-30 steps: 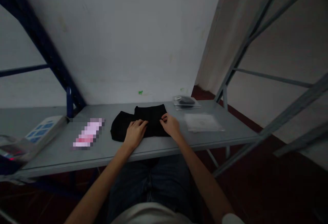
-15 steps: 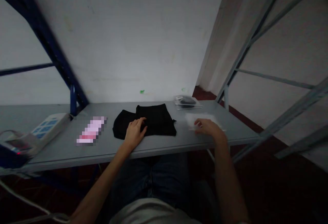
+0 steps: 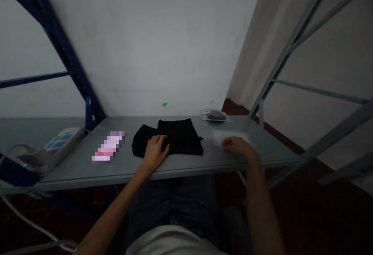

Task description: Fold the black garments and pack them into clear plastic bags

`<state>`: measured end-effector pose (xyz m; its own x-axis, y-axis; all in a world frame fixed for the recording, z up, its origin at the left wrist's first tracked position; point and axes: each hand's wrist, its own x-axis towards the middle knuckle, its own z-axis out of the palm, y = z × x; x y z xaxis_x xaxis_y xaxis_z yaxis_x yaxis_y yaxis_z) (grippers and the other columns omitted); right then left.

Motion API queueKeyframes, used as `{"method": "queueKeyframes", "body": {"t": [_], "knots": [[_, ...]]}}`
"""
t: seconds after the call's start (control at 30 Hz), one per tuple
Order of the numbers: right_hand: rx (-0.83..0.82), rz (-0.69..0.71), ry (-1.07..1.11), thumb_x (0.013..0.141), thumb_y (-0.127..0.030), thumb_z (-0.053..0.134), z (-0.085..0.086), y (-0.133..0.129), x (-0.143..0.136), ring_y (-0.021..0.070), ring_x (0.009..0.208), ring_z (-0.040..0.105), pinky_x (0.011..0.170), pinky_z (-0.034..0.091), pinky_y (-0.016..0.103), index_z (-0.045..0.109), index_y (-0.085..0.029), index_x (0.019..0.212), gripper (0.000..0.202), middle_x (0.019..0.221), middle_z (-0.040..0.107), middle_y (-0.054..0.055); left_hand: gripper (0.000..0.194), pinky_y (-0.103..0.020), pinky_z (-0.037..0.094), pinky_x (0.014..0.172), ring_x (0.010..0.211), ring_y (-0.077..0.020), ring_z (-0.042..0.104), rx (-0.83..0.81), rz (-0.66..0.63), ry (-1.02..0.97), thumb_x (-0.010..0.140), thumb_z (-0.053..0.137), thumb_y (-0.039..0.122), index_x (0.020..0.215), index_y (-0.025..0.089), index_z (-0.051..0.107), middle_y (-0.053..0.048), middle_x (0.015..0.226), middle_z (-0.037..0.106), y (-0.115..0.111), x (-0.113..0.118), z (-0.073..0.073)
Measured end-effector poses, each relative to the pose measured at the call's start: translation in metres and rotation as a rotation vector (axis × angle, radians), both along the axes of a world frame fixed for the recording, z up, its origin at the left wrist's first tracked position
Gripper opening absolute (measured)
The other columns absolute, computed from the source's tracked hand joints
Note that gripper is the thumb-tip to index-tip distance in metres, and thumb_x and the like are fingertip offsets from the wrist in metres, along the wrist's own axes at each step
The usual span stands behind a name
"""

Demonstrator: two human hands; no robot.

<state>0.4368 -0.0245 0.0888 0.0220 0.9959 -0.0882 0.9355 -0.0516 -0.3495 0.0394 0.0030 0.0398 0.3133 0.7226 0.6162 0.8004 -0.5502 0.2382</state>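
Note:
A folded black cloth garment [image 3: 180,136] lies flat on the grey table in front of me; its exact kind cannot be made out. My left hand [image 3: 155,150] rests on the garment's near left part, open, thumb apart from the fingers. To the right, several thin clear plastic bags [image 3: 219,135] lie on the tabletop, seemingly stacked. My right hand [image 3: 237,146] is over their near side, with fingers curled together at the edge of a bag. The fingertips are partly hidden and slightly blurred.
Behind the plastic bags sit packed dark items in clear bags [image 3: 216,117]. A pixelated pink phone-like object [image 3: 108,147] lies at left, beside a white power strip [image 3: 62,142] with cables. A blue rack post [image 3: 74,76] and grey metal frame [image 3: 279,64] flank the table [image 3: 175,169].
My right hand's fingers have closed together at the plastic bags. My left hand stays on the black garment. The whole view has shifted slightly.

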Motion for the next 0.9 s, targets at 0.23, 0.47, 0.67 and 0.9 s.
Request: {"method": "queueKeyframes", "body": {"t": [0.23, 0.47, 0.67, 0.9], "knots": [[0.323, -0.083, -0.077, 0.088, -0.021, 0.063, 0.021, -0.009, -0.018, 0.0232, 0.087, 0.071, 0.078, 0.050, 0.031, 0.078, -0.022, 0.089, 0.015, 0.092, 0.078, 0.007, 0.026, -0.044, 0.049, 0.091, 0.105, -0.0283, 0.061, 0.051, -0.038, -0.058, 0.095, 0.059, 0.028, 0.120, 0.021, 0.058, -0.009, 0.110, 0.067, -0.002, 0.001, 0.002], [0.933, 0.235, 0.023, 0.100, -0.023, 0.057, 0.036, -0.019, -0.157, 0.0234, 0.100, 0.063, 0.092, 0.045, 0.037, 0.074, -0.022, 0.099, 0.016, 0.102, 0.073, 0.007, 0.061, -0.036, 0.054, 0.088, 0.092, -0.0207, 0.065, 0.051, -0.157, -0.276, 0.096, 0.065, 0.039, 0.149, 0.024, 0.040, -0.004, 0.101, 0.065, -0.012, 0.003, 0.006], [0.810, 0.525, -0.061, 0.099, -0.021, 0.061, 0.000, -0.018, -0.217, 0.0232, 0.104, 0.060, 0.095, 0.040, 0.040, 0.072, -0.024, 0.109, 0.015, 0.103, 0.073, 0.006, 0.026, -0.037, 0.055, 0.084, 0.093, -0.0228, 0.068, 0.047, -0.175, -0.253, 0.099, 0.058, 0.034, 0.121, 0.025, 0.067, -0.006, 0.100, 0.071, -0.010, -0.003, 0.006], [0.758, 0.306, -0.044, 0.098, -0.017, 0.058, 0.004, 0.006, -0.150, 0.0254, 0.106, 0.061, 0.093, 0.044, 0.039, 0.073, -0.024, 0.112, 0.021, 0.110, 0.072, 0.007, 0.025, -0.038, 0.056, 0.085, 0.097, -0.0230, 0.067, 0.053, 0.005, -0.506, 0.101, 0.056, 0.040, 0.106, 0.024, 0.075, -0.006, 0.101, 0.075, -0.004, -0.006, 0.011]]}}
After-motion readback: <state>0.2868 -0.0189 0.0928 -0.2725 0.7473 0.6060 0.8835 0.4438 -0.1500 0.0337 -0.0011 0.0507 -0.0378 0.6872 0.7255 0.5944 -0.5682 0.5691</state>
